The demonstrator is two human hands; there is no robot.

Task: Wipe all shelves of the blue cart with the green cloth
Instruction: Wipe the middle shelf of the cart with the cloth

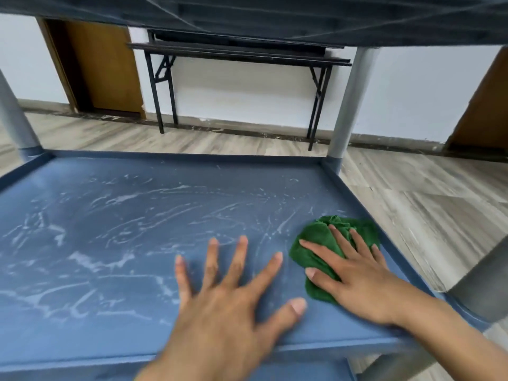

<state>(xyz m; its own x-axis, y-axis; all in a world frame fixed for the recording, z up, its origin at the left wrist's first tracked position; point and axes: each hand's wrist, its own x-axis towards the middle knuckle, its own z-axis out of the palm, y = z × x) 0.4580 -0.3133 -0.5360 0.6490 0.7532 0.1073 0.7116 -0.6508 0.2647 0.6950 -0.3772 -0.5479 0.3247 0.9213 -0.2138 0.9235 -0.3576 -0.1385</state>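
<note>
A blue cart shelf (115, 215) fills the lower view, its surface streaked with white scuffs and smears. The crumpled green cloth (319, 237) lies near the shelf's right rim. My right hand (357, 276) presses flat on the cloth, fingers spread over it and thumb against its near edge. My left hand (233, 298) is over the bare shelf just left of the cloth, fingers spread, holding nothing. The underside of the cart's upper shelf (275, 15) spans the top of the view.
Grey cart posts stand at the far right corner (346, 105), the far left (16, 116) and the near right (483, 281). Beyond the cart are a wood-look floor (412, 193), a black folding table (236, 59) against a white wall, and a brown door (101, 67).
</note>
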